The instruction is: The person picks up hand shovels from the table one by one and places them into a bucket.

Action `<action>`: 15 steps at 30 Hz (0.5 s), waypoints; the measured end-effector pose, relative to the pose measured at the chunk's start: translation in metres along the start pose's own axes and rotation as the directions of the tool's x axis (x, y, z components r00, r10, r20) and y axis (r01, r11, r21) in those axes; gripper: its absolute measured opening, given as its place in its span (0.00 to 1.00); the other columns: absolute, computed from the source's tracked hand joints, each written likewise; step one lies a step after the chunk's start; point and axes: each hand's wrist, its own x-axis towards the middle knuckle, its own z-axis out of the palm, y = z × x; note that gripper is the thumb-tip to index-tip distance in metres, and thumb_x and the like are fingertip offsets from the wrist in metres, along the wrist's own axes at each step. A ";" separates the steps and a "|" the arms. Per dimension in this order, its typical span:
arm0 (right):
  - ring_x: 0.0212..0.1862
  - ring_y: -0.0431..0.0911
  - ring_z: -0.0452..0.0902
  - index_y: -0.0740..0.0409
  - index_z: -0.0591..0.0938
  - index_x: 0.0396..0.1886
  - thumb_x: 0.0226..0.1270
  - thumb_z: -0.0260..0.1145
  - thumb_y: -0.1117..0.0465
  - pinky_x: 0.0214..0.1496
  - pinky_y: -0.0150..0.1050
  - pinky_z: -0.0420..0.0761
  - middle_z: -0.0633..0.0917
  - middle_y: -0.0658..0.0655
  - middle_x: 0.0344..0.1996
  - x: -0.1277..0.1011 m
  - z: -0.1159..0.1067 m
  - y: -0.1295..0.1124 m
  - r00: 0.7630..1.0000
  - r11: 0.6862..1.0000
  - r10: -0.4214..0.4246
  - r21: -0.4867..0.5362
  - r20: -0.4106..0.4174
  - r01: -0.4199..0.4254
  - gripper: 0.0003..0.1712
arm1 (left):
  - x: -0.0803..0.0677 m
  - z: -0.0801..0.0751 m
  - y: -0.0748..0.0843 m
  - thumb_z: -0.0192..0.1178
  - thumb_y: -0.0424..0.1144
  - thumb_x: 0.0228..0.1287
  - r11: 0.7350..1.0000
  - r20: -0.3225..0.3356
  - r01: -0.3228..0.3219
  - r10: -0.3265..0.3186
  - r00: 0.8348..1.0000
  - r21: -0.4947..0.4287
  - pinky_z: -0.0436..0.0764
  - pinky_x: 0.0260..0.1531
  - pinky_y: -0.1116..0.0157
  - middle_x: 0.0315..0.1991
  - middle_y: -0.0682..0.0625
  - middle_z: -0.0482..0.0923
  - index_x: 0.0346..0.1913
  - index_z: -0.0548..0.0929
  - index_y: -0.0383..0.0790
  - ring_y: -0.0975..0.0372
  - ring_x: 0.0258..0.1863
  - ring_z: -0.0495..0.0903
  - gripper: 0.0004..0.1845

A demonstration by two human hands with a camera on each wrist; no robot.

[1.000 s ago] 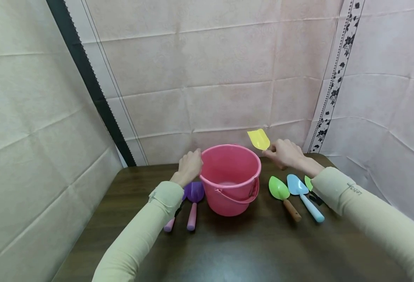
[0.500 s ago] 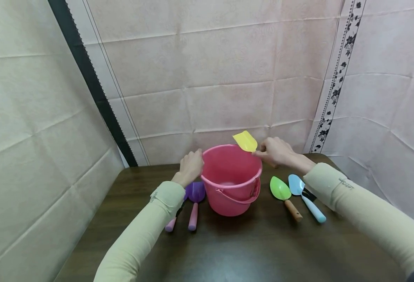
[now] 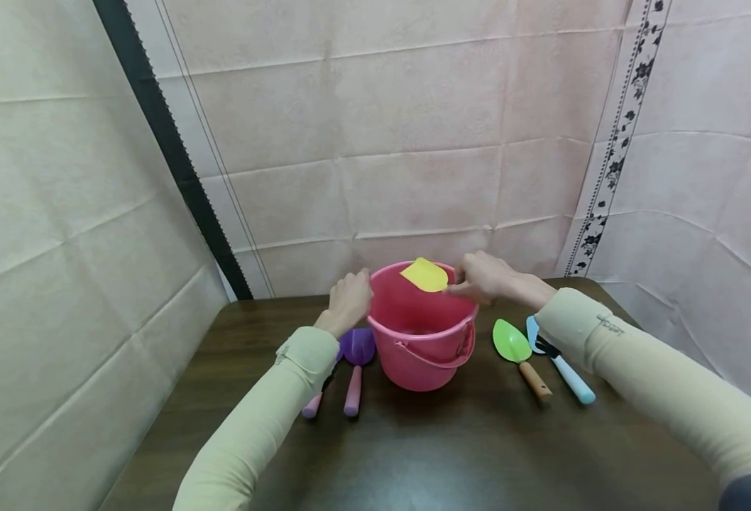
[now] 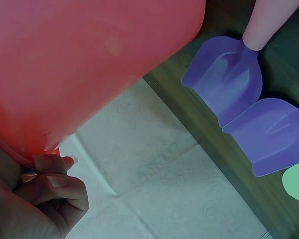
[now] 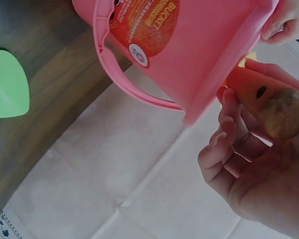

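Note:
A pink bucket point(image 3: 420, 355) stands upright on the table, its handle hanging down on the near right side. My left hand point(image 3: 351, 301) grips the bucket's rim on the left; in the left wrist view the fingers point(image 4: 65, 191) curl at the rim's edge. My right hand point(image 3: 485, 277) holds a yellow trowel point(image 3: 425, 275) by its wooden handle point(image 5: 266, 97) at the bucket's right rim. The yellow blade hovers over the bucket's opening, pointing left. The blade is mostly hidden behind the bucket in the right wrist view.
Two purple trowels point(image 3: 358, 348) with pink handles lie left of the bucket, partly behind my left forearm. On the right lie a green trowel point(image 3: 512, 342) with a wooden handle, a light blue trowel point(image 3: 573, 380) and a black fork-like tool point(image 3: 546, 346). Cloth point(image 3: 414, 142) hangs behind the table.
My right hand has carried the yellow trowel leftward from beside the bucket to over its opening, and the blade has dipped lower. My left hand stays on the rim.

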 end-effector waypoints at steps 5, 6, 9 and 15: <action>0.13 0.40 0.67 0.54 0.79 0.12 0.60 0.69 0.48 0.16 0.32 0.65 0.72 0.47 0.09 0.004 0.001 -0.006 0.999 1.000 -0.015 -0.015 0.040 0.016 0.22 | 0.000 0.000 0.001 0.51 0.36 0.68 1.000 0.000 0.010 -0.010 1.000 0.006 0.81 0.39 0.52 0.36 0.42 0.82 0.41 0.76 0.39 0.47 0.39 0.84 0.05; 0.14 0.39 0.67 0.54 0.79 0.12 0.60 0.70 0.48 0.17 0.32 0.65 0.72 0.47 0.09 0.005 0.001 -0.007 0.999 1.000 -0.017 -0.022 0.043 0.018 0.22 | 0.000 0.000 0.001 0.51 0.36 0.68 1.000 0.001 0.012 -0.012 1.000 0.007 0.81 0.38 0.53 0.36 0.42 0.82 0.41 0.76 0.39 0.48 0.39 0.84 0.05; 0.16 0.39 0.65 0.51 0.74 0.09 0.58 0.71 0.47 0.17 0.32 0.63 0.69 0.45 0.09 0.008 0.003 -0.010 0.999 0.998 -0.023 -0.049 0.047 0.025 0.24 | 0.000 0.001 0.001 0.51 0.36 0.68 1.000 0.004 0.017 -0.017 1.000 0.007 0.81 0.38 0.53 0.36 0.43 0.82 0.42 0.76 0.40 0.48 0.38 0.84 0.05; 0.15 0.38 0.57 0.50 0.68 0.07 0.56 0.72 0.49 0.17 0.32 0.57 0.62 0.45 0.08 0.013 0.009 -0.013 0.997 0.998 -0.030 -0.051 0.071 0.034 0.27 | 0.000 0.000 0.001 0.51 0.36 0.69 1.000 0.011 0.014 -0.014 1.000 -0.001 0.82 0.37 0.54 0.35 0.43 0.82 0.41 0.76 0.39 0.49 0.38 0.84 0.05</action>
